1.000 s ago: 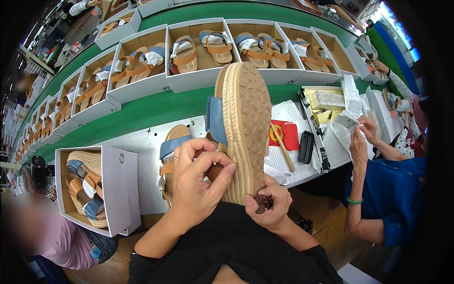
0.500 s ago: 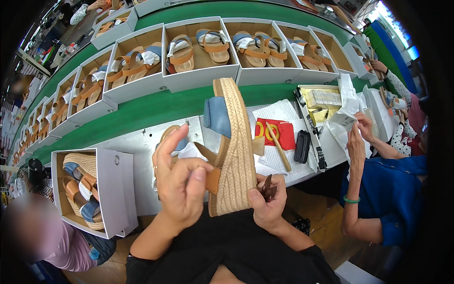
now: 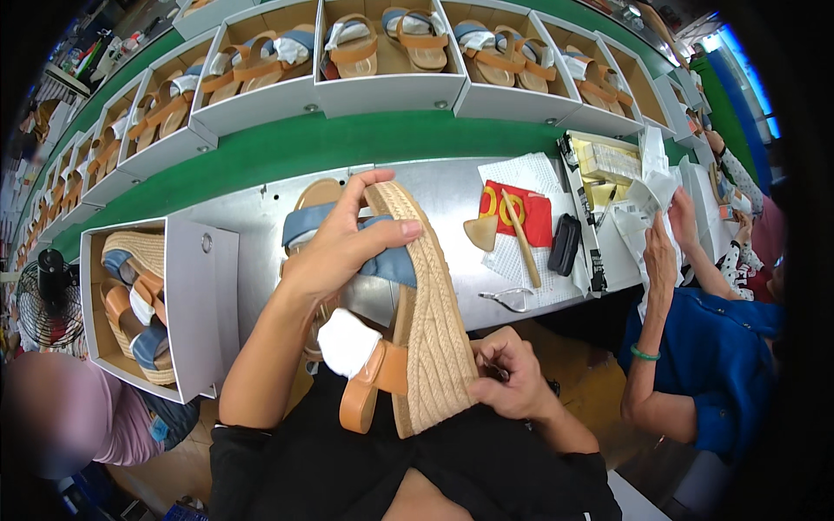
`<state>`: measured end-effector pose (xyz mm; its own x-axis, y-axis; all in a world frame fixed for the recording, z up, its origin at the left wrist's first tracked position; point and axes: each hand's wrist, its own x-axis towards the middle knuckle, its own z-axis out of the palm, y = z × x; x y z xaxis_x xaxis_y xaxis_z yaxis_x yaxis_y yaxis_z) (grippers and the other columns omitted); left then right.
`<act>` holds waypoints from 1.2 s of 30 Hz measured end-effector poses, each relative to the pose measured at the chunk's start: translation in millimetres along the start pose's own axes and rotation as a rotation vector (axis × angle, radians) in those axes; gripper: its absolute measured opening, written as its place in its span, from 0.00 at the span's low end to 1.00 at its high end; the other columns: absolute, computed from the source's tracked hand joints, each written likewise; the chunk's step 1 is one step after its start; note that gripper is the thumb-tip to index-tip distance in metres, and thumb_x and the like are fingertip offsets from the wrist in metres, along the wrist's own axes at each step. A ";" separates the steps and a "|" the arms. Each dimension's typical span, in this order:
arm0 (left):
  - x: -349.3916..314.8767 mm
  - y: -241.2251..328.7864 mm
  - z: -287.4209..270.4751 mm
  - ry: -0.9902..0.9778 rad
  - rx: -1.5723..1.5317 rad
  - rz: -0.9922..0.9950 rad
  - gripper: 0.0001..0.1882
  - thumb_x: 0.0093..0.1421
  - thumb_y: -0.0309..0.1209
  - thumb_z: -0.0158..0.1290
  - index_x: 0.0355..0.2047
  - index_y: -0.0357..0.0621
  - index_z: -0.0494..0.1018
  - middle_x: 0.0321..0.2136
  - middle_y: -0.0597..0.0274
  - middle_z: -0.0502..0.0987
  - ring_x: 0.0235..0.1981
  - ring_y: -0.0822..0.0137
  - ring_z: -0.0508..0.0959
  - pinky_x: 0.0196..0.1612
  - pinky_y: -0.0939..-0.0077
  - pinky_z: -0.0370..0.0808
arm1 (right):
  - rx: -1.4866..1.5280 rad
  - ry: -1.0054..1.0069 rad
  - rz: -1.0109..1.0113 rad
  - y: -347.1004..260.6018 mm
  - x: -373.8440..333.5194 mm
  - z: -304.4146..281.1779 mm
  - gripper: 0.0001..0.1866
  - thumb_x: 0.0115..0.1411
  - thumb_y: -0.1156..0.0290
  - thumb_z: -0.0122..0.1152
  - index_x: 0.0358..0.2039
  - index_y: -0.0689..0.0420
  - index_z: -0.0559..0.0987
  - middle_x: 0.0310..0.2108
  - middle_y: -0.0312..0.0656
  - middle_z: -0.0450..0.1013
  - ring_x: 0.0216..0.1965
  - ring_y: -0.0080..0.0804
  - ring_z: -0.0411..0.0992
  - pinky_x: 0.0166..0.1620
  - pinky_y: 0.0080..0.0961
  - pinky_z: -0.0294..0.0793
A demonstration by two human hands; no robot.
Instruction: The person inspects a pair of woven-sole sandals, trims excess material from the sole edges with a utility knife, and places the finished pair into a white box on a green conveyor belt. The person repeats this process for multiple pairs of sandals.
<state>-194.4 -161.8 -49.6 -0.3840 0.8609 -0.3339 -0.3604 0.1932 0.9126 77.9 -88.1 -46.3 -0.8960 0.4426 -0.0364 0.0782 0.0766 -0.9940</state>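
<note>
A wedge sandal (image 3: 434,321) with a braided rope sole, blue toe straps and a tan ankle strap stands tilted in front of me, its toe up. White paper (image 3: 347,343) is wrapped on its strap. My left hand (image 3: 352,234) grips it at the toe, thumb over the sole's edge and fingers behind. At the heel end, my right hand (image 3: 517,373) is closed with its thumb close against the rope side; something small and dark shows between its fingers, too hidden to name. Behind my left forearm, a second sandal (image 3: 320,195) lies on the metal table (image 3: 426,174), partly covered.
An open shoe box (image 3: 204,304) holding a sandal pair stands at left. Boxes of sandals (image 3: 387,91) line the green surface beyond. Right of centre lie a red cloth (image 3: 534,217), a wooden stick (image 3: 521,243), a black case (image 3: 565,245) and a small metal-looking tool (image 3: 511,300). A co-worker (image 3: 704,356) handles paper at right.
My left hand has moved from the tan strap up to the sandal's toe. The sandal has come lower and nearer, and its paper-wrapped strap now shows. The view has shifted slightly.
</note>
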 end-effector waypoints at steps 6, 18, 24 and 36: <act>3.1 -9.3 9.3 0.014 -0.060 -0.067 0.40 0.51 0.35 0.67 0.61 0.41 0.60 0.52 0.51 0.69 0.51 0.62 0.73 0.57 0.71 0.68 | -0.852 0.012 -0.401 -16.0 31.6 -31.7 0.20 0.53 0.52 0.71 0.31 0.56 0.77 0.18 0.34 0.67 0.16 0.31 0.69 0.20 0.27 0.67; -4.9 6.7 14.6 -0.005 0.017 -0.008 0.43 0.50 0.38 0.69 0.61 0.40 0.59 0.47 0.54 0.72 0.47 0.66 0.75 0.51 0.73 0.72 | -1.136 -0.007 -0.562 -30.3 51.9 -26.9 0.20 0.52 0.49 0.69 0.24 0.52 0.74 0.15 0.32 0.57 0.14 0.26 0.64 0.18 0.25 0.61; -7.1 8.5 15.3 -0.001 0.007 -0.014 0.42 0.51 0.35 0.69 0.61 0.39 0.58 0.46 0.55 0.73 0.45 0.67 0.76 0.49 0.74 0.73 | -1.133 0.007 -0.542 -25.0 46.9 -24.0 0.20 0.53 0.49 0.68 0.24 0.52 0.74 0.15 0.32 0.57 0.14 0.26 0.64 0.18 0.25 0.61; -9.1 6.9 12.8 0.013 0.017 -0.026 0.42 0.51 0.35 0.69 0.61 0.40 0.57 0.45 0.55 0.74 0.45 0.67 0.76 0.49 0.74 0.73 | -0.754 0.020 -0.282 -12.2 36.6 -17.2 0.19 0.55 0.53 0.69 0.29 0.56 0.76 0.17 0.40 0.71 0.16 0.35 0.70 0.19 0.30 0.66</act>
<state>-182.5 -162.4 -37.2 -0.3856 0.8493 -0.3605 -0.3557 0.2237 0.9075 51.7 -57.5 -33.8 -0.9186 0.3319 0.2143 0.1306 0.7670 -0.6282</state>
